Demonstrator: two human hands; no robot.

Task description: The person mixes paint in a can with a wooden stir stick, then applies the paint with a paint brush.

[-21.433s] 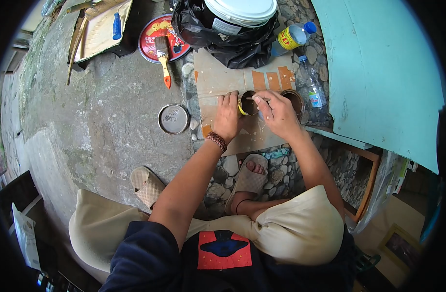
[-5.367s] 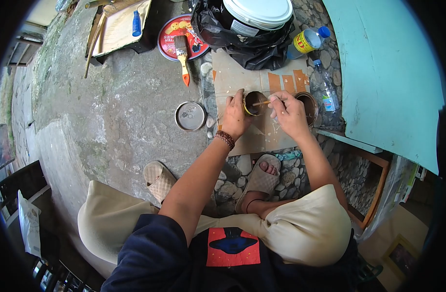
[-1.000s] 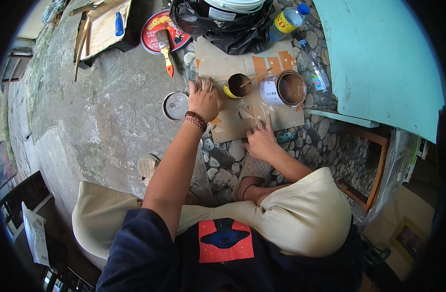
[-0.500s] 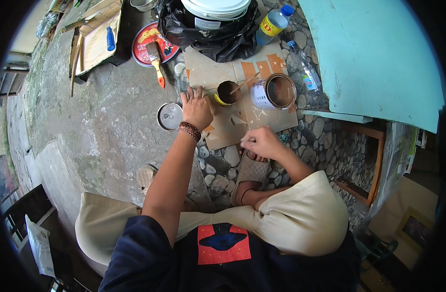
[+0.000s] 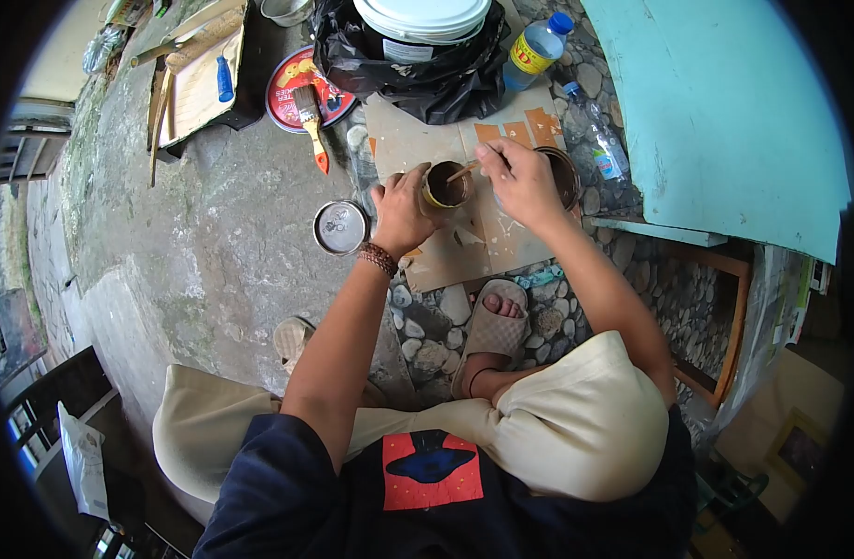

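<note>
My left hand (image 5: 406,210) is wrapped round the left side of a small yellow can (image 5: 448,186), which has brown paint or stain inside. My right hand (image 5: 520,179) pinches the upper end of a wooden stir stick (image 5: 463,171) whose lower end dips into that can. Partly behind my right hand stands a larger paint can (image 5: 561,177), also brown inside. Both cans rest on a flattened sheet of cardboard (image 5: 436,265). Just left of my left wrist a round metal lid (image 5: 340,227) lies on the concrete.
A paintbrush (image 5: 311,126) lies across a red cookie-tin lid (image 5: 287,107). Farther left is a paint tray (image 5: 199,88) with a roller. A white bucket (image 5: 422,20) in a black bag, a yellow-labelled bottle (image 5: 536,51) and a clear bottle (image 5: 602,140) stand or lie beyond. A turquoise panel (image 5: 716,102) borders the right.
My left hand has moved right and closed round the small can. My right hand has risen from near my foot and taken hold of the stir stick.
</note>
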